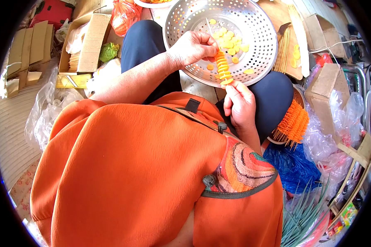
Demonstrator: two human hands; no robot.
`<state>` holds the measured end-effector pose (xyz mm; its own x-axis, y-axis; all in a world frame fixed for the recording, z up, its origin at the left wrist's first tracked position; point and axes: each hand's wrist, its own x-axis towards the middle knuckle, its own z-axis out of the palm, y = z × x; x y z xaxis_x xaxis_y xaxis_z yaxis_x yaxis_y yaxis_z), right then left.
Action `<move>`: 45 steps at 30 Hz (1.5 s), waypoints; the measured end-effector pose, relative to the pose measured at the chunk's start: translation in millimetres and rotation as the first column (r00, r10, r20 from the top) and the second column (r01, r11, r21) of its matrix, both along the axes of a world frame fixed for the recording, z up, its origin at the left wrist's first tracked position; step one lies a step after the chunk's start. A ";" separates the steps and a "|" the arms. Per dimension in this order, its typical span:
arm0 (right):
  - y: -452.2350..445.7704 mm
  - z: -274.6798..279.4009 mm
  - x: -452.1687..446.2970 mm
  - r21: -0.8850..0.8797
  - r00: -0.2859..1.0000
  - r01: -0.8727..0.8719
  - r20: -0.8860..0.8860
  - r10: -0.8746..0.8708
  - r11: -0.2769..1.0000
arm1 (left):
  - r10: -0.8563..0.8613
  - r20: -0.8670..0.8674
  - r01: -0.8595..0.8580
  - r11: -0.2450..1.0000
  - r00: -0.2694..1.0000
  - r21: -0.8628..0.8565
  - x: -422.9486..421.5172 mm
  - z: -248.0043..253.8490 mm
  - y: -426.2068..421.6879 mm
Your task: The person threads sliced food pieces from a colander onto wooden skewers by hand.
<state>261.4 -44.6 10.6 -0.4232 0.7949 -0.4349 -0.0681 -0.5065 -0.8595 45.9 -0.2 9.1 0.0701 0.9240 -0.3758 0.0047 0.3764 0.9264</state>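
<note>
A skewer of thin orange slices, which look like carrot, is stretched between my two hands over the near rim of a perforated metal colander. My left hand closes around the far end; a thin pale stick sticks out beyond it. At the near end, my right hand pinches the last slice between thumb and fingers. Loose yellow-orange slices lie in the colander, mostly in one heap. My left fingers partly hide the skewer's far part.
To the right, a container holds many filled orange skewers. Bare bamboo sticks and more slices lie on a board. A blue plastic bag and long green leaves are at lower right. Cardboard boxes stand left.
</note>
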 end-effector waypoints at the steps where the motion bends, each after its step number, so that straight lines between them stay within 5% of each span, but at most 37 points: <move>1: 0.0 -0.4 0.1 0.008 1.000 0.000 0.003 0.000 1.000 | -0.005 -0.011 0.005 1.000 1.000 0.003 0.1 -0.6 0.4; 11: 0.8 -2.2 -0.6 0.031 0.998 0.046 -0.038 -0.045 0.998 | 0.002 0.071 -0.004 1.000 0.998 0.029 -5.9 -6.8 9.8; 15: 1.2 -4.6 -1.2 0.042 0.981 0.176 -0.093 -0.171 0.984 | 0.102 -0.060 -0.097 0.993 0.993 0.074 -9.6 -10.5 22.6; 16: 1.8 -5.3 -1.4 0.036 0.973 0.207 -0.114 -0.202 0.978 | 0.046 -0.202 -0.028 0.996 0.978 0.088 -9.3 -14.7 26.4; 19: 2.1 -6.9 -1.4 0.036 0.959 0.250 -0.147 -0.242 0.968 | -0.039 -0.436 0.091 0.991 0.899 0.100 0.2 -20.8 31.0; 21: 3.1 -8.5 -0.8 0.034 0.953 0.261 -0.170 -0.252 0.965 | -0.159 -0.658 0.314 0.941 0.736 0.123 9.8 -29.6 31.6; 29: 3.7 -4.2 -0.2 0.015 0.961 0.241 -0.142 -0.236 0.970 | -0.502 -0.766 0.568 0.793 0.402 -0.222 38.1 -32.2 30.1; 31: 4.6 -3.7 -0.9 0.006 0.962 0.241 -0.135 -0.238 0.970 | -0.536 -0.819 0.667 0.688 0.202 -0.286 39.2 -30.6 32.2; 35: 5.4 -3.3 -1.4 0.000 0.965 0.233 -0.126 -0.231 0.972 | -0.577 -0.800 0.648 0.674 0.161 -0.356 41.6 -30.7 36.2; 38: 5.4 -3.2 -1.8 -0.001 0.966 0.227 -0.123 -0.225 0.974 | -0.552 -0.814 0.632 0.699 0.181 -0.334 37.7 -33.9 36.4; 41: 4.9 -4.6 0.0 0.018 0.974 0.194 -0.122 -0.190 0.981 | -0.538 -0.765 0.571 0.772 0.354 -0.279 26.9 -34.3 37.8; 43: 4.2 -5.1 0.4 0.041 0.980 0.166 -0.122 -0.160 0.985 | -0.349 -0.461 0.296 0.937 0.816 -0.186 12.4 -37.8 37.8; 45: 3.6 -5.1 0.2 0.023 0.989 0.111 -0.102 -0.108 0.994 | -0.022 -0.110 0.003 0.985 0.994 -0.172 -3.4 -39.3 39.2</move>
<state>261.7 -41.0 5.5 -0.3736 0.8503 -0.3707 -0.2087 -0.4664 -0.8596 42.5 39.0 -30.2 0.0305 0.8445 -0.5347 0.1094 0.5289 0.8416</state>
